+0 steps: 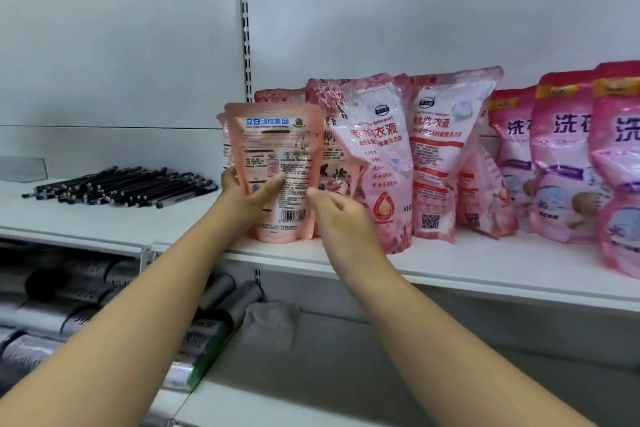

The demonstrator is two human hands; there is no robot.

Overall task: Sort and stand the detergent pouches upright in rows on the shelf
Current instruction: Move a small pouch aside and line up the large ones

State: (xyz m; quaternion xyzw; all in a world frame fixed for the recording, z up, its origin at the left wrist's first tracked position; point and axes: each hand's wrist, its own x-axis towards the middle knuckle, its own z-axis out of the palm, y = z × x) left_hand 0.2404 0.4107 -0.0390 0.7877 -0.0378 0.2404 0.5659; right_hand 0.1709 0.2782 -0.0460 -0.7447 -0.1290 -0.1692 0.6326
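Both hands work at the shelf's near edge (pixel 311 262). Left hand (pixel 242 192) grips the small salmon pouch (pixel 277 166) by its left side, thumb laid across the printed back panel. Right hand (pixel 332 210) sits just beside the pouch's right edge with fingers loosely curled; whether it pinches the film I cannot tell. That pouch stands at the left end of the row with its back label facing out, so the step probably calls for turning it round and settling its base flat before letting go. Just behind stand more small pouches, and to the right the larger pink pouch (pixel 374 163) leans left toward it; steady that one too. Farther left lie black pens (pixel 121 185).
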